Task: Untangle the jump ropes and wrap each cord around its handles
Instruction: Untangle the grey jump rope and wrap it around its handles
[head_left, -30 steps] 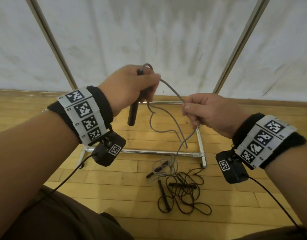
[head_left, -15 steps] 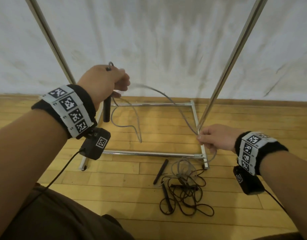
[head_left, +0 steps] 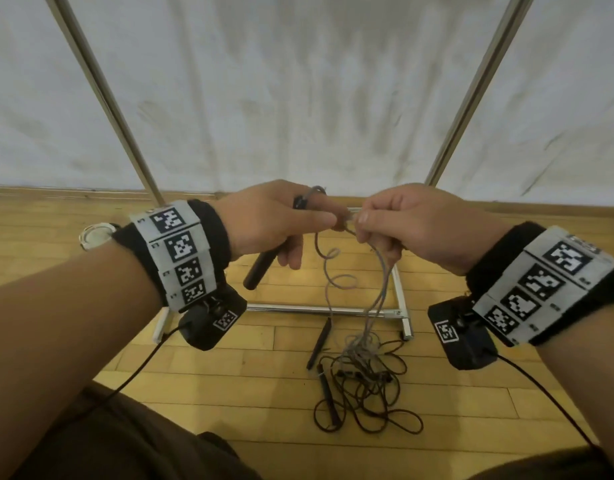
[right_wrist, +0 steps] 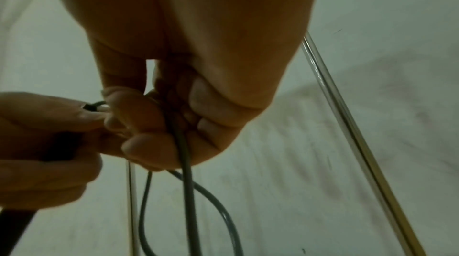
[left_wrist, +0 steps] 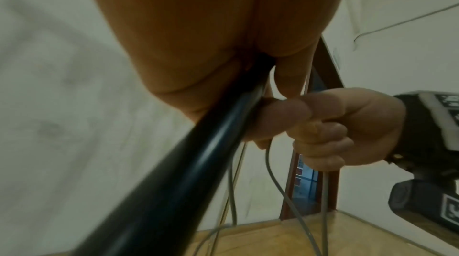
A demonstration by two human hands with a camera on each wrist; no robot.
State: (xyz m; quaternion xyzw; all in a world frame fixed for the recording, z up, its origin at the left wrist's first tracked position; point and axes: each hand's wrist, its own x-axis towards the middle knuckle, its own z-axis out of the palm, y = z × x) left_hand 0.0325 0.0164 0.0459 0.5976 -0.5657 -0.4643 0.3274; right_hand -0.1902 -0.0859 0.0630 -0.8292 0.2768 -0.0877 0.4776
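Now that your right hand [head_left: 413,225] has come back up from low beside the frame to meet your left hand [head_left: 270,220], the grey cord [head_left: 374,296] you drew out sideways half a second ago is gathered in as slack loops below your grips. Your left fingers are curled round the black handle [head_left: 264,268], its free end slanting down past your palm, while your right thumb and fingers pinch the cord just beside the handle's top (the wrist views confirm both holds). That reads as one length pulled clear and ready to be laid round the handle. Below your hands, the dark rope [head_left: 367,403] and its handles lie tangled on the floor [head_left: 229,362], the grey cord trailing into that heap. No containers are visible.
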